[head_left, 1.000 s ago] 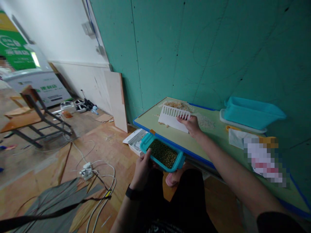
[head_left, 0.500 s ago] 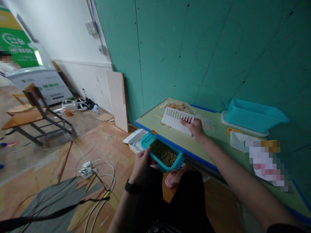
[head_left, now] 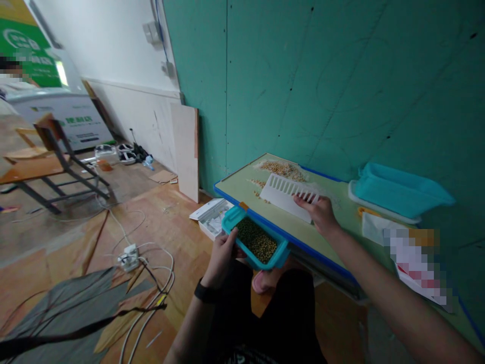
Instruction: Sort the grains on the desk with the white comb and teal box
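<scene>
My left hand (head_left: 224,251) is closed on the near-left rim of a turquoise plastic tub (head_left: 279,257), held just off the table's front edge. Dark green beans (head_left: 248,230) and yellowish beans (head_left: 265,249) lie inside it, side by side. Over the table, my right hand (head_left: 319,211) grips the right end of a white slotted plastic scraper (head_left: 284,199), its slots facing the wall. Beyond the scraper, a pile of pale yellow beans (head_left: 282,169) spreads on the tabletop, with a few loose ones near the scraper's left end. Whitish grains lie to the right, partly hidden.
A larger turquoise bin (head_left: 403,189) stands on the table (head_left: 341,235) by the wall, near a white cloth-like item (head_left: 373,226). An open white box (head_left: 214,216) is on the floor beside the table. Cables and a power strip (head_left: 129,258) lie at left, near a chair (head_left: 56,156).
My right hand has drawn the scraper rightward and toward the table's front edge, uncovering more of the beans. My left hand still holds the tub in about the same place. The view has shifted slightly.
</scene>
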`<state>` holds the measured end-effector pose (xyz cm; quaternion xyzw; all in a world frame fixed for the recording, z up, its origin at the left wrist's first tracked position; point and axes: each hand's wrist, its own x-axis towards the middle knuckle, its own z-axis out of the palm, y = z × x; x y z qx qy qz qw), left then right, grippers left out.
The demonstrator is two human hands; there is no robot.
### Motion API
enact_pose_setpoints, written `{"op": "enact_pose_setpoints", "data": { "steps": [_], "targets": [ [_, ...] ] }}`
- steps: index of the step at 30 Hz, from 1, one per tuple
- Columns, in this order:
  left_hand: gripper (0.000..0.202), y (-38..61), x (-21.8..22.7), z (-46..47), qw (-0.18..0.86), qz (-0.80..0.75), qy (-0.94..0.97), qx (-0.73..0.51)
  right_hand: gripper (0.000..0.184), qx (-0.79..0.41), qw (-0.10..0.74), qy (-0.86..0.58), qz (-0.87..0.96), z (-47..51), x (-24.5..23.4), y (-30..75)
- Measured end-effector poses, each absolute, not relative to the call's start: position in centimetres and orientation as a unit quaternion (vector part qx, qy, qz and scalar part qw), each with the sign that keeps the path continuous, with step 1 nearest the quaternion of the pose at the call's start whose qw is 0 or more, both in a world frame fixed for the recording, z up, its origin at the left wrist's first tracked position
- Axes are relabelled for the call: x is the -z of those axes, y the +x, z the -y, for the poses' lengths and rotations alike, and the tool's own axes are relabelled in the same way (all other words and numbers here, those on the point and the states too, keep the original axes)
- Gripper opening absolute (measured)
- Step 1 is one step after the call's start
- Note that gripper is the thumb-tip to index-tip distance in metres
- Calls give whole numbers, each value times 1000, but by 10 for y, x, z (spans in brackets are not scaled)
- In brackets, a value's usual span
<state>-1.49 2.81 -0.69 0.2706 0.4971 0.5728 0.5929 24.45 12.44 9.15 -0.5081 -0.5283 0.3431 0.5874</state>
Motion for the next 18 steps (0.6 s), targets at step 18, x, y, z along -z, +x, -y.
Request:
{"op": "enact_pose_setpoints", "data": {
  "steps": [18],
  "targets": [
    [64,-24,1,-31,577,-494,272,-590,27,-263,533,-482,644,-68,-94,196]
  ]
}}
